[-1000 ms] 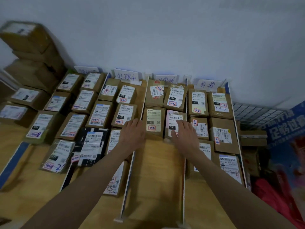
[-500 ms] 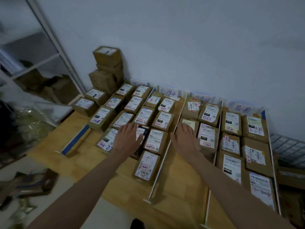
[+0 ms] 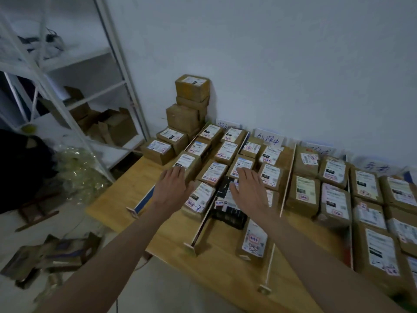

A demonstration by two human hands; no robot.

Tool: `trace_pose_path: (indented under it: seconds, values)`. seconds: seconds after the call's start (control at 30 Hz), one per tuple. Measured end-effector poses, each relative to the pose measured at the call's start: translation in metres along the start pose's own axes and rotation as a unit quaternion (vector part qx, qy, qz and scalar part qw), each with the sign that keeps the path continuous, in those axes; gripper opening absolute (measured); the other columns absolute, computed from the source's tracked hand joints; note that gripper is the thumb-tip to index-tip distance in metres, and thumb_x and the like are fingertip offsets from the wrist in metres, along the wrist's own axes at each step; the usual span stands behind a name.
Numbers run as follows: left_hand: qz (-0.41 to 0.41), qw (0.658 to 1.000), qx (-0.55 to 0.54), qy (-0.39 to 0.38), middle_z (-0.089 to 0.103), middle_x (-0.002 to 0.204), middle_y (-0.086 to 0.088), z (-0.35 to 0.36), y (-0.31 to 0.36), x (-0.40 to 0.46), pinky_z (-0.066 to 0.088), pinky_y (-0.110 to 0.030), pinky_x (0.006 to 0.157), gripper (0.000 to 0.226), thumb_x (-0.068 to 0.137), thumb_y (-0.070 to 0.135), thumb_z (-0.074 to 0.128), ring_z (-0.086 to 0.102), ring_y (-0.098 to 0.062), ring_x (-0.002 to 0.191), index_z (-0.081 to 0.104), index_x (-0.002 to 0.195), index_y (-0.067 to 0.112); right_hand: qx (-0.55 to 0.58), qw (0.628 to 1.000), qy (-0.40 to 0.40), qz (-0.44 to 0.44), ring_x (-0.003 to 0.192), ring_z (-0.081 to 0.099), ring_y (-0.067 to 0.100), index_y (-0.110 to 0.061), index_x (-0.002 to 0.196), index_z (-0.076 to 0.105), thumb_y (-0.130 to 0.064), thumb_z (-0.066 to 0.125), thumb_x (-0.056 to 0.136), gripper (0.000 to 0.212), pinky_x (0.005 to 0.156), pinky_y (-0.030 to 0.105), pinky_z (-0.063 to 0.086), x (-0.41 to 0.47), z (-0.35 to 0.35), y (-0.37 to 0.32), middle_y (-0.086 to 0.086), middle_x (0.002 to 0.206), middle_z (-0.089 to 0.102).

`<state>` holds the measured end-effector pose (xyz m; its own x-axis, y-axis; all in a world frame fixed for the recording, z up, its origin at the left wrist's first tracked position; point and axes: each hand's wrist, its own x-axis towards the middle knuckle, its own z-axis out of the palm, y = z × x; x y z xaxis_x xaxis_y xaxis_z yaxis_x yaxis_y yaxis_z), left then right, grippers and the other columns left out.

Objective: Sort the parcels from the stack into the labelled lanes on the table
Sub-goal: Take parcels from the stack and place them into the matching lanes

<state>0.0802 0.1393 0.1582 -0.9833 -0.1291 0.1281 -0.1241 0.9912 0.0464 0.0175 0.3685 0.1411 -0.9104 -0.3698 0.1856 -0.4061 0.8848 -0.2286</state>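
beyond the left fingertips [image 3: 178, 171] a tall stack of brown cardboard parcels [image 3: 190, 105] stands against the wall; labelled cardboard parcels [image 3: 303, 195] lie in lanes right of the right fingertips [image 3: 244, 172].

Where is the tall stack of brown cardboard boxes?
In the head view, the tall stack of brown cardboard boxes stands at the far left corner of the wooden table, against the white wall, just left of the leftmost lane of labelled parcels.
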Motion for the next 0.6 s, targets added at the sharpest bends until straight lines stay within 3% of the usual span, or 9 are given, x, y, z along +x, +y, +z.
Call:
trace_pose_path:
  seconds: [0.1,0.6]
  values:
    - [0.010,1.000,-0.005,0.005,0.055,0.135,-0.009,0.001,-0.046,-0.001,0.035,-0.038,0.111,0.052,0.100,0.045,0.042,0.050,-0.025,0.126,0.051,0.136,0.008,0.002,1.000,0.000,0.008,0.135,0.043,0.025,-0.010,0.144,0.044,-0.038,0.039,0.103,0.050,0.116,0.039,0.032,0.007,0.010,-0.042,0.009,0.142,0.050]
    - [0.010,0.999,-0.031,-0.010,0.041,0.152,-0.006,0.023,-0.172,0.074,0.025,-0.039,0.118,0.060,0.101,0.052,0.036,0.037,-0.023,0.140,0.036,0.149,0.016,0.008,0.999,-0.008,0.045,0.133,0.044,0.026,-0.012,0.142,0.043,-0.037,0.043,0.101,0.048,0.114,0.038,0.031,0.099,0.067,-0.137,0.009,0.143,0.048]
